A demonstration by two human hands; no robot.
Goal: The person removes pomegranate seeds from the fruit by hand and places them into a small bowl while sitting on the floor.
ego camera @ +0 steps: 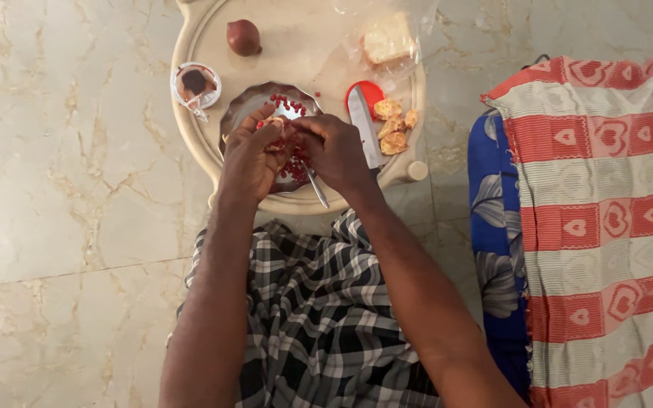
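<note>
My left hand (249, 155) and my right hand (335, 151) meet over a steel plate (245, 106) on a small round cream table (213, 45). Together they hold a piece of pomegranate (281, 130) between the fingertips. Red seeds (289, 106) lie scattered on the plate. A spoon handle (316, 190) sticks out from under my right hand toward me. Pieces of peel (393, 128) lie to the right of the plate, beside a knife (362, 121).
A dark whole fruit (243, 36) sits at the table's far side, a small cup (196, 83) at its left, a red lid (372, 92) and a clear bag (388, 38) at the right. A striped red-and-white cloth (606, 227) lies on the marble floor to my right.
</note>
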